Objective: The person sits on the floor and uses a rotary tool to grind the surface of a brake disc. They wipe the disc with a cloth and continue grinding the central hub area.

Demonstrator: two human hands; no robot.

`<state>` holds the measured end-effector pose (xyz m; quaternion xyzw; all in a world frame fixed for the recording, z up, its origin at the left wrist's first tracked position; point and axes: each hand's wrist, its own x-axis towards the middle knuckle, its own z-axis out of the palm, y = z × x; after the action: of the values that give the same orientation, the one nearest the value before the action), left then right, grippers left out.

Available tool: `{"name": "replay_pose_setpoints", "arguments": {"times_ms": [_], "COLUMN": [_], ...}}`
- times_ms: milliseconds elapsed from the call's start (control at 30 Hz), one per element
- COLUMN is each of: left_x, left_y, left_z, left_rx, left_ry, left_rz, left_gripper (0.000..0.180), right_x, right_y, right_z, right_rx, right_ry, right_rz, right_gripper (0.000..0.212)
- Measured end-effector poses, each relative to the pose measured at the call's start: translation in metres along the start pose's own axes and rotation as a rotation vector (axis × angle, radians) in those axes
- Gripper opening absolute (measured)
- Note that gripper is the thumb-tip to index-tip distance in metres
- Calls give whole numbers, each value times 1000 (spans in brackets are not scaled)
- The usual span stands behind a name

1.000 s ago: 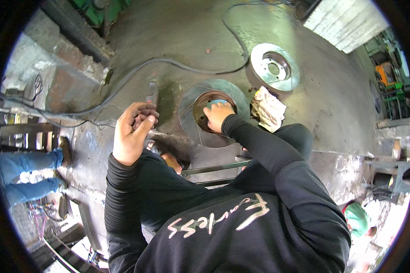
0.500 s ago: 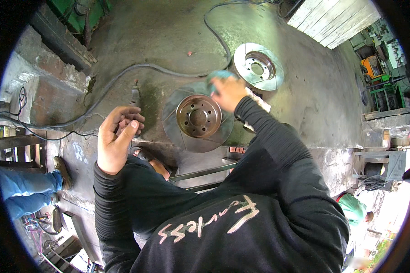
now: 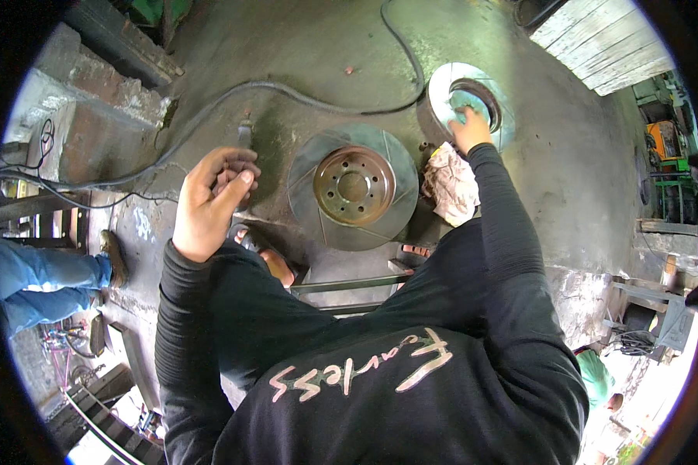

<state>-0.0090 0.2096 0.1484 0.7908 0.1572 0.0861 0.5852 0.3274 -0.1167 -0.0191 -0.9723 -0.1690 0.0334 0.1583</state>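
Note:
My right hand (image 3: 471, 128) reaches out to the brake disc (image 3: 440, 84) at the far right, its fingers on a round teal piece (image 3: 462, 99) inside the raised middle of that disc. What kind of thing the teal piece is, I cannot tell. My left hand (image 3: 213, 198) is held up at the left with fingers curled toward the thumb; whatever they may hold is hidden. In front of me, between my hands, lies a second brake disc (image 3: 399, 174) with a brown, rusty hub. Beyond my left hand a slim dark tool (image 3: 245, 136) is partly covered by the fingers.
A crumpled pale cloth (image 3: 450, 182) lies right of the near disc. A thick black hose (image 3: 302, 99) snakes across the floor behind. White boards (image 3: 601, 39) stand at the far right. Another person's legs in jeans (image 3: 54, 267) are at the left; a person in green (image 3: 595, 377) is lower right.
My right hand has carried the teal piece from beside the near disc out to the far disc. The cloth now shows fully. My left hand stays raised, its fingers a little more closed.

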Motion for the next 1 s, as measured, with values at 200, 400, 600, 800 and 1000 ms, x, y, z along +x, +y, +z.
{"name": "replay_pose_setpoints", "arguments": {"times_ms": [200,400,600,800,1000], "left_x": [-1,-7,-22,-19,-8], "left_y": [-2,-3,0,8,-1], "left_z": [2,-7,-11,-3,10], "left_rx": [-45,-29,59,395,520], "left_ry": [3,60,37,-389,-655], "left_rz": [13,20,34,99,204], "left_gripper": [23,21,21,29,36], "right_x": [-23,-48,-26,48,101], "right_y": [-48,-96,-119,-150,-180], "right_z": [-13,27,48,79,99], "right_rx": [289,171,205,70,-158], "right_ry": [-232,-372,-253,-139,-256], "right_rz": [-185,-460,-465,-423,-317], "right_gripper": [43,40,31,38,59]}}
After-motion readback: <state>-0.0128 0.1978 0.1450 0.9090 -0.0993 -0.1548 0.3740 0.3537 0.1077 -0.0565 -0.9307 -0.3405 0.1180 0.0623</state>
